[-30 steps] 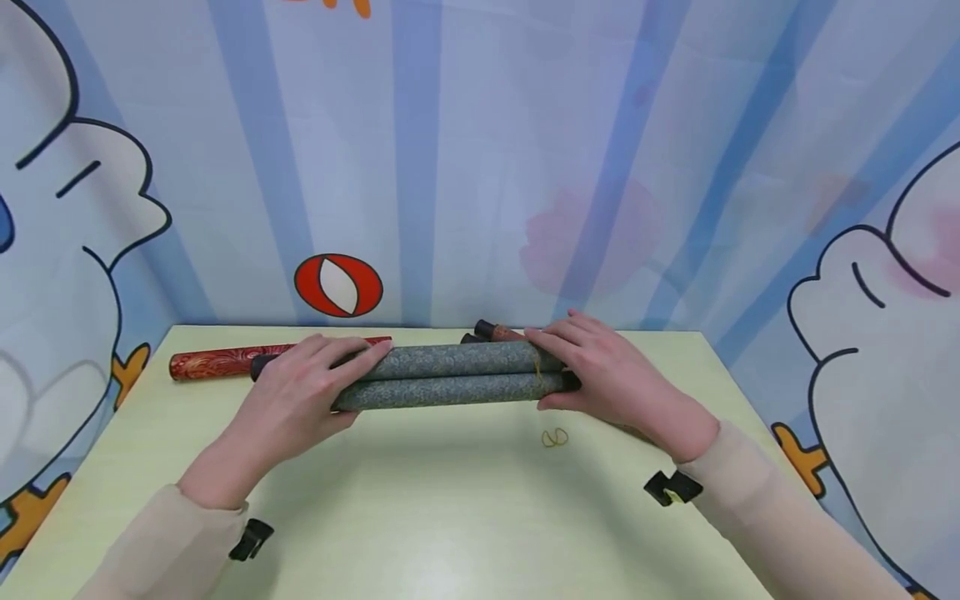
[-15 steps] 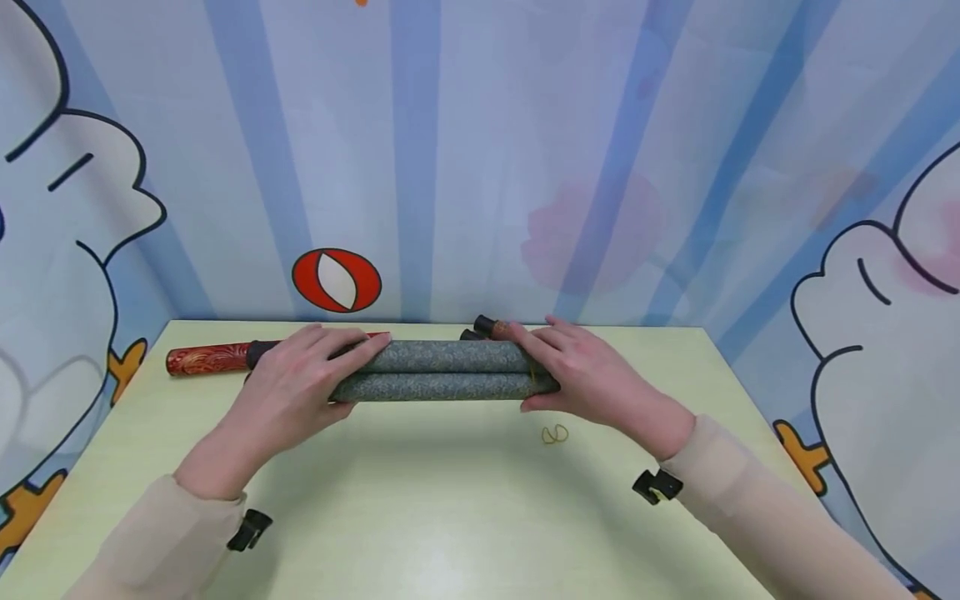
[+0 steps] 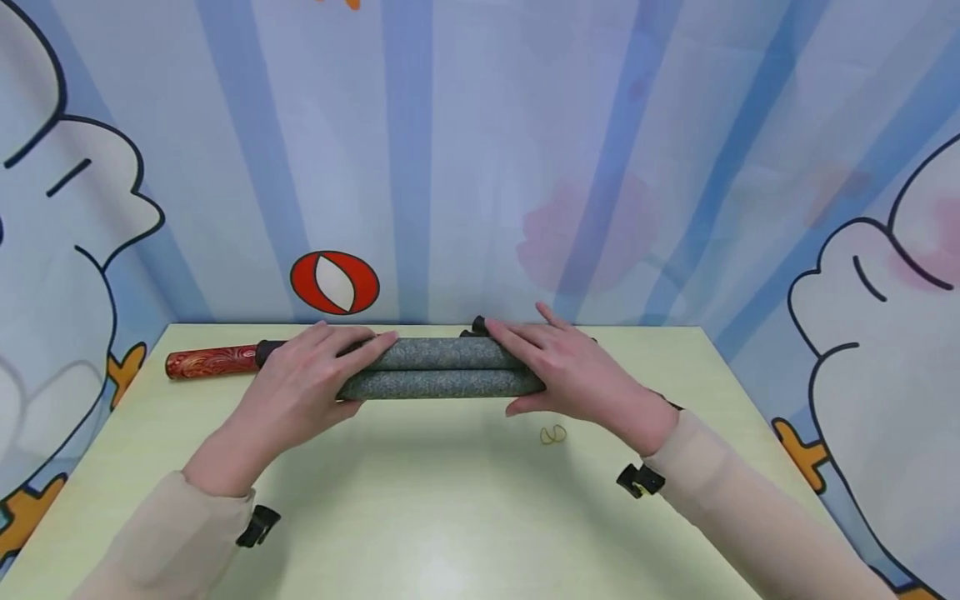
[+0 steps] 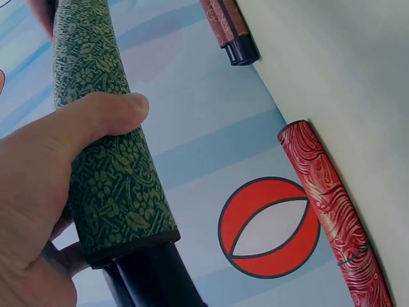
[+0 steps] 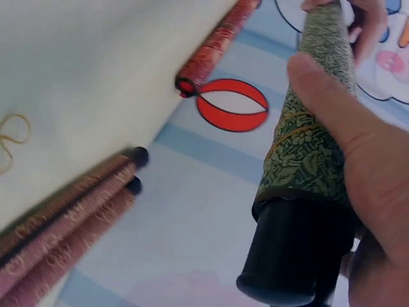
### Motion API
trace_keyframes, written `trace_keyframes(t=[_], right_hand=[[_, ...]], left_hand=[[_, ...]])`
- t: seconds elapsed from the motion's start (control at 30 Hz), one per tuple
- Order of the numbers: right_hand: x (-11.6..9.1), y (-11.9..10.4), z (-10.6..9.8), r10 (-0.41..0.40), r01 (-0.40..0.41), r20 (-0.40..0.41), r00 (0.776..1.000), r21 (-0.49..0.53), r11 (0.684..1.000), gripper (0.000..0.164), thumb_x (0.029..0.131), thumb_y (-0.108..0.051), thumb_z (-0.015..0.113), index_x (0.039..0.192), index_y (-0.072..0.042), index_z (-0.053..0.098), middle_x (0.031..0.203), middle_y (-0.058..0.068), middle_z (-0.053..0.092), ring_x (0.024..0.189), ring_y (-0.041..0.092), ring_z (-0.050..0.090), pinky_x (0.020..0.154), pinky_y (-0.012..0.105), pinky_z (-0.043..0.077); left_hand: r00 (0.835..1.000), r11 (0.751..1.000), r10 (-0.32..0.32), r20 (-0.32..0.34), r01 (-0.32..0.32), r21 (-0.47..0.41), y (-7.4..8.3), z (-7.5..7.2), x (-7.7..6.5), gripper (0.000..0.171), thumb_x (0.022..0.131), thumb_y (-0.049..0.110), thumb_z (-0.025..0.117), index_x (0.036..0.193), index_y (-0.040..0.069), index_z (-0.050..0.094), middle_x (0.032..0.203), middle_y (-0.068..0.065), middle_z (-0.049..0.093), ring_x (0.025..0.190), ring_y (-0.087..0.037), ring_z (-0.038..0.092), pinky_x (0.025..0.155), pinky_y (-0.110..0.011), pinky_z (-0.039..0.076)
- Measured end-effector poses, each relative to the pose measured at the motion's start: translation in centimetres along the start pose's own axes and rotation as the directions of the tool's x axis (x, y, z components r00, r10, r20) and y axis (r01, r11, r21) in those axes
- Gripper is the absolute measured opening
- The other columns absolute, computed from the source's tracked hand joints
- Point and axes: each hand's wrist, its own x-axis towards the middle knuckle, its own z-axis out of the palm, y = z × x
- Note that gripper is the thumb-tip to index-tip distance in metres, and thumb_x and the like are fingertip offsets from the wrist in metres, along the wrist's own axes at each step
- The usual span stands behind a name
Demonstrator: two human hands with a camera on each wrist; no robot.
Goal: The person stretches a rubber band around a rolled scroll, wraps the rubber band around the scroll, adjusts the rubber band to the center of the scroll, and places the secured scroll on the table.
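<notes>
A double-roller scroll (image 3: 442, 383) in grey-green floral brocade is held level above the table, its two rolls lying side by side. My left hand (image 3: 296, 383) grips its left end, thumb across the brocade in the left wrist view. Around the right end curls my right hand (image 3: 573, 367), with the thumb along the near roll. Black roller knobs (image 5: 281, 249) stick out past the brocade in the right wrist view. There, a thin yellow rubber band (image 5: 295, 132) encircles the rolls near the right thumb; in the head view the right hand hides it.
Behind my left hand, a red patterned roll (image 3: 213, 362) lies at the table's back left. Pinkish-brown scrolls with dark knobs (image 5: 70, 224) lie at the back right, mostly hidden by my right hand in the head view. Loose yellow rubber bands (image 3: 553, 434) lie on the pale table (image 3: 442, 517).
My right hand has slid left along the scroll, covering the rubber band that showed beside it earlier in the head view. The left hand keeps nearly the same place.
</notes>
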Motion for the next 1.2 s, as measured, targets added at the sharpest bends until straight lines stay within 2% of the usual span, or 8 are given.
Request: trace_keyframes(t=[0.17, 0.3, 0.43, 0.57, 0.73, 0.9, 1.1, 1.2], right_hand=[[-1.4, 0.3, -1.6, 0.06, -0.064, -0.084, 0.995, -0.046, 0.997, 0.115, 0.074, -0.055, 0.095, 0.163, -0.003, 0.042, 0.156, 0.015, 0.056, 0.137, 0.035, 0.058, 0.129, 0.063, 0.021], [-2.6, 0.6, -2.2, 0.09, -0.1, -0.099, 0.991, -0.102, 0.99, 0.115, 0.074, -0.053, 0.096, 0.162, -0.001, 0.043, 0.157, 0.017, 0.055, 0.142, 0.037, 0.054, 0.13, 0.064, 0.019], [-3.2, 0.7, -1.8, 0.087, -0.103, -0.101, 0.991, -0.155, 0.983, 0.109, 0.075, -0.051, 0.096, 0.159, 0.001, 0.048, 0.156, 0.018, 0.057, 0.143, 0.036, 0.055, 0.129, 0.063, 0.022], [-3.1, 0.6, -1.1, 0.064, -0.089, -0.138, 0.988, -0.178, 0.98, 0.1, 0.076, -0.045, 0.097, 0.153, 0.002, 0.055, 0.15, 0.018, 0.062, 0.138, 0.035, 0.06, 0.127, 0.061, 0.029], [-2.3, 0.3, -0.5, 0.047, -0.076, -0.181, 0.982, -0.158, 0.984, 0.096, 0.075, -0.041, 0.099, 0.15, 0.001, 0.058, 0.145, 0.018, 0.066, 0.135, 0.036, 0.061, 0.126, 0.06, 0.032], [-1.6, -0.1, 0.1, 0.034, -0.062, -0.185, 0.982, -0.144, 0.988, 0.097, 0.075, -0.043, 0.098, 0.151, 0.001, 0.058, 0.146, 0.018, 0.065, 0.136, 0.035, 0.061, 0.127, 0.058, 0.032], [-2.5, -0.1, 0.2, 0.086, -0.111, -0.177, 0.98, -0.137, 0.984, 0.105, 0.073, -0.045, 0.099, 0.155, 0.0, 0.052, 0.15, 0.017, 0.062, 0.138, 0.035, 0.059, 0.127, 0.059, 0.03], [-2.9, 0.1, 0.2, 0.11, -0.138, -0.182, 0.977, -0.149, 0.979, 0.101, 0.075, -0.044, 0.099, 0.154, 0.001, 0.054, 0.148, 0.017, 0.063, 0.137, 0.036, 0.059, 0.127, 0.059, 0.031]], left_hand=[[1.0, 1.0, -0.009, 0.007, 0.009, 0.003, -0.2, -0.1, 0.0, 0.089, 0.067, 0.017, 0.103, 0.148, 0.015, 0.065, 0.129, -0.014, 0.07, 0.11, -0.037, 0.068, 0.088, -0.052, 0.062], [1.0, 1.0, -0.009, 0.007, 0.009, 0.016, -0.3, -0.3, 0.0, 0.09, 0.067, 0.018, 0.103, 0.148, 0.014, 0.065, 0.129, -0.014, 0.07, 0.11, -0.037, 0.068, 0.09, -0.052, 0.062], [1.0, 0.999, -0.003, 0.0, 0.003, 0.033, -0.2, -0.6, 0.0, 0.091, 0.066, 0.019, 0.104, 0.148, 0.014, 0.064, 0.13, -0.015, 0.07, 0.11, -0.037, 0.068, 0.09, -0.052, 0.062], [1.0, 0.999, 0.014, -0.019, -0.013, 0.046, 0.1, -0.8, 0.0, 0.093, 0.065, 0.018, 0.104, 0.148, 0.013, 0.064, 0.13, -0.015, 0.07, 0.108, -0.037, 0.068, 0.088, -0.051, 0.062], [0.998, 0.999, 0.025, -0.053, -0.023, 0.048, 0.5, -0.9, 0.1, 0.093, 0.064, 0.016, 0.104, 0.148, 0.013, 0.065, 0.129, -0.015, 0.07, 0.109, -0.036, 0.067, 0.087, -0.051, 0.063], [0.998, 0.999, 0.03, -0.06, -0.028, 0.045, 0.7, -0.8, 0.3, 0.091, 0.065, 0.014, 0.103, 0.148, 0.014, 0.064, 0.129, -0.013, 0.07, 0.111, -0.035, 0.067, 0.086, -0.05, 0.063], [0.999, 0.998, 0.024, -0.045, -0.022, 0.052, 0.4, -0.7, 0.3, 0.091, 0.065, 0.015, 0.103, 0.147, 0.014, 0.065, 0.128, -0.014, 0.07, 0.11, -0.035, 0.067, 0.087, -0.05, 0.062], [0.999, 0.998, 0.02, -0.037, -0.018, 0.063, 0.2, -0.7, 0.2, 0.091, 0.065, 0.015, 0.103, 0.147, 0.013, 0.065, 0.129, -0.014, 0.07, 0.11, -0.036, 0.067, 0.089, -0.051, 0.062]])
